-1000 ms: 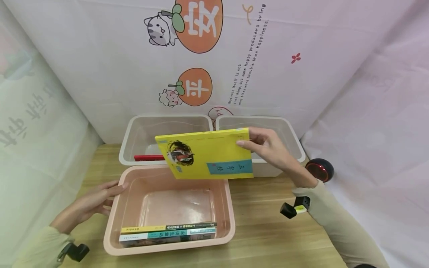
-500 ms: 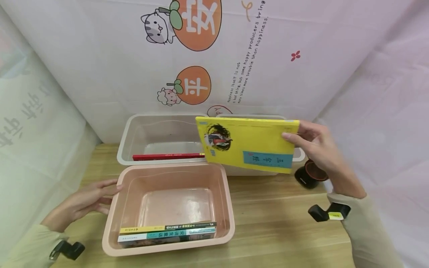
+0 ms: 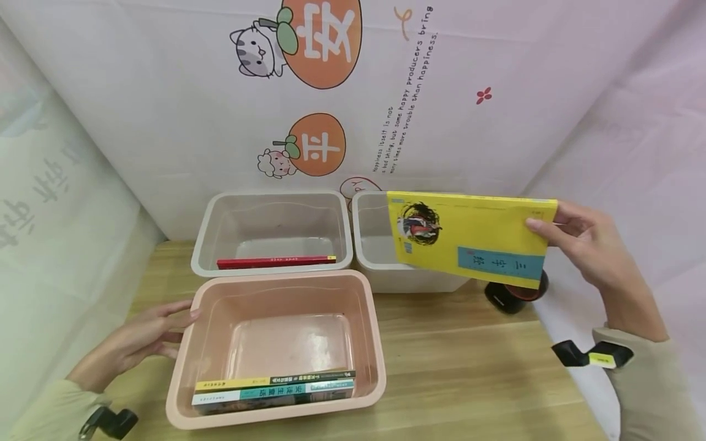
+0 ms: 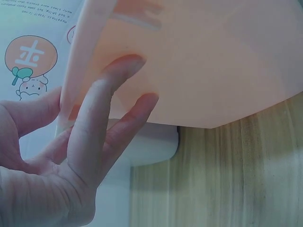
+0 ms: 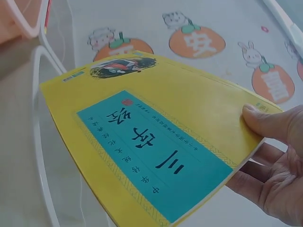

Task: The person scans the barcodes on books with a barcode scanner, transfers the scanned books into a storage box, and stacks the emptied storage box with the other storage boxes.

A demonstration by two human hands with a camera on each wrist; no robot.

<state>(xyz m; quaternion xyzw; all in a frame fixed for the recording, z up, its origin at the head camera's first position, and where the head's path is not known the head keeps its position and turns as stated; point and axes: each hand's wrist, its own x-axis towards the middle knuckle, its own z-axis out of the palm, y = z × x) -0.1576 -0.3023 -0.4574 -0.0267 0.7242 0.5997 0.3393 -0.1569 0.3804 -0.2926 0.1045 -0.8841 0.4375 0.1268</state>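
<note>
The right hand (image 3: 598, 242) pinched the yellow book (image 3: 496, 223) at its right end, thumb on the cover; the book was held aloft, overlapping the far right bin (image 3: 413, 280) in the head view and extending beyond it to the right; the left hand (image 3: 144, 334), fingers loosely spread, touched the left side of the pink bin (image 3: 289, 340) on the surface (image 3: 452, 355); two books (image 3: 273, 394) sat along its near wall, spines up; a red book (image 3: 276, 262) occupied the far left bin (image 3: 287, 245).

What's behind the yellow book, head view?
Left end and front wall of the rear right bin, plus part of a black object. The yellow book hides the bin's right interior; contents there unknown.
</note>
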